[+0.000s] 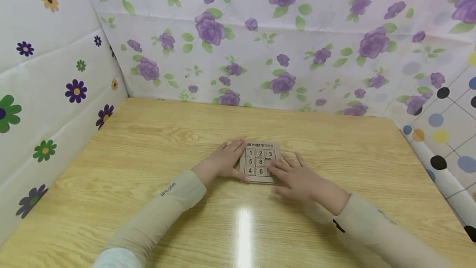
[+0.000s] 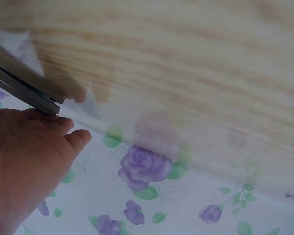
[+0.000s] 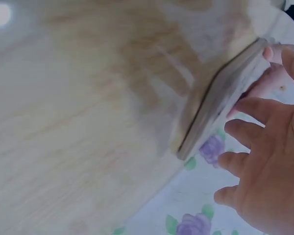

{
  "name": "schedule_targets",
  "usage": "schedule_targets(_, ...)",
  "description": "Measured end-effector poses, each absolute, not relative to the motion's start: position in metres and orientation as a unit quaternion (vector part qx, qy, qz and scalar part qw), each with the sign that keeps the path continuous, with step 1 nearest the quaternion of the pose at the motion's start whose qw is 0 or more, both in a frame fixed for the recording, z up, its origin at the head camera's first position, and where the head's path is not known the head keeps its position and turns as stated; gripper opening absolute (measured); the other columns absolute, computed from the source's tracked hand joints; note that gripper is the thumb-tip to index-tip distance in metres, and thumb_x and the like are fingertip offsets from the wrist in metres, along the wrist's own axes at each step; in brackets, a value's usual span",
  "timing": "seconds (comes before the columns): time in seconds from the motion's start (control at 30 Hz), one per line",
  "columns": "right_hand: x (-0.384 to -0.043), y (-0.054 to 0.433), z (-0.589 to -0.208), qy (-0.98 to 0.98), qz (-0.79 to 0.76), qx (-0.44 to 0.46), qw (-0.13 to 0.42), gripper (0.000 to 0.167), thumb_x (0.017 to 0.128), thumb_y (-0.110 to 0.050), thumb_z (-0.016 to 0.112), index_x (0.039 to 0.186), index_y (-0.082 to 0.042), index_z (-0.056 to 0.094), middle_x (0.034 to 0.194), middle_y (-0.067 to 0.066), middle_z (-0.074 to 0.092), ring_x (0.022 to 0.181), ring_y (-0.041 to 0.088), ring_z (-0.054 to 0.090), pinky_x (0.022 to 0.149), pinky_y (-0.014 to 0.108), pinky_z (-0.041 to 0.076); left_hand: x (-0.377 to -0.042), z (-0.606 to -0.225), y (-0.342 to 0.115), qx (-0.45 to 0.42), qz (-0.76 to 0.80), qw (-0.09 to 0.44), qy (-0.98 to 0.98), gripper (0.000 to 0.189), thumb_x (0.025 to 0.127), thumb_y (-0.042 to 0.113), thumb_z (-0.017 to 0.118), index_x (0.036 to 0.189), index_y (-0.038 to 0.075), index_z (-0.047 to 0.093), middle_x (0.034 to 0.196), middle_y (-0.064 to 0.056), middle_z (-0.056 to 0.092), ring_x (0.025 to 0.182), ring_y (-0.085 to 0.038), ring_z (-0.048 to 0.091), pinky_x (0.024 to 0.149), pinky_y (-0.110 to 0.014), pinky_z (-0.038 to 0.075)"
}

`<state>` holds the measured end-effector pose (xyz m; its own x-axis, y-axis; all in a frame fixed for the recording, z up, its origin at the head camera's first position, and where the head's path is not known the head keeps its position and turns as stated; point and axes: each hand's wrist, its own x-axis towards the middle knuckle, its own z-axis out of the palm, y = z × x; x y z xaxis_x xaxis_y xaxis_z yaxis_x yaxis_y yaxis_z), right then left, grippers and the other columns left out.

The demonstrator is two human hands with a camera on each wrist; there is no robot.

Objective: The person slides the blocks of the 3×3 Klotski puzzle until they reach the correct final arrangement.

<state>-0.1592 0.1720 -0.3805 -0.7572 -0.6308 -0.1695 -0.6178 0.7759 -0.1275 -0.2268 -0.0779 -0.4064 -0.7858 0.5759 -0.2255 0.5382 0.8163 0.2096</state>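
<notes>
A square number slide puzzle (image 1: 260,161) lies flat on the wooden table, its tiles reading 1, 2, 3 on top, 5 and 8 in the middle, 4 and 6 below. My left hand (image 1: 224,160) holds its left side, with the thumb at the lower left corner and the fingers by the upper left. Over the right side reaches my right hand (image 1: 297,177), fingers spread, the index fingertip on the tiles near the middle right cell. That cell and most of the lower right tile are hidden. In the right wrist view the puzzle (image 3: 225,93) appears edge-on beside the fingers.
The wooden table (image 1: 178,123) extends around the puzzle on every side. A white cloth with purple flowers (image 1: 230,44) hangs behind its far edge. Patterned cloths stand at the left and right. A bright light reflection lies on the near tabletop.
</notes>
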Motion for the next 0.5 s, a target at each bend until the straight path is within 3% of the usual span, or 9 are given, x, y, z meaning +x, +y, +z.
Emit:
schedule_targets(0.3, -0.145, 0.18, -0.387, 0.934, -0.03, -0.345, 0.088, 0.07, 0.094, -0.048, 0.051, 0.144, -0.001, 0.038, 0.152, 0.016, 0.033, 0.141, 0.043, 0.023, 0.115, 0.061, 0.017, -0.227, -0.406, -0.08, 0.307, 0.052, 0.129, 0.941, 0.117, 0.073, 0.071, 0.062, 0.153, 0.004, 0.009, 0.16, -0.013, 0.007, 0.148, -0.026, 0.007, 0.121, -0.046, 0.008)
schedule_targets(0.5, -0.137, 0.18, -0.391, 0.929, -0.047, -0.357, 0.089, 0.071, 0.094, -0.048, 0.05, 0.144, 0.0, 0.037, 0.152, 0.016, 0.033, 0.141, 0.04, 0.025, 0.116, 0.059, 0.017, -0.226, -0.404, -0.078, 0.312, 0.033, 0.123, 0.941, 0.117, 0.074, 0.073, 0.059, 0.152, 0.002, 0.01, 0.16, -0.014, 0.006, 0.148, -0.027, 0.006, 0.12, -0.046, 0.009)
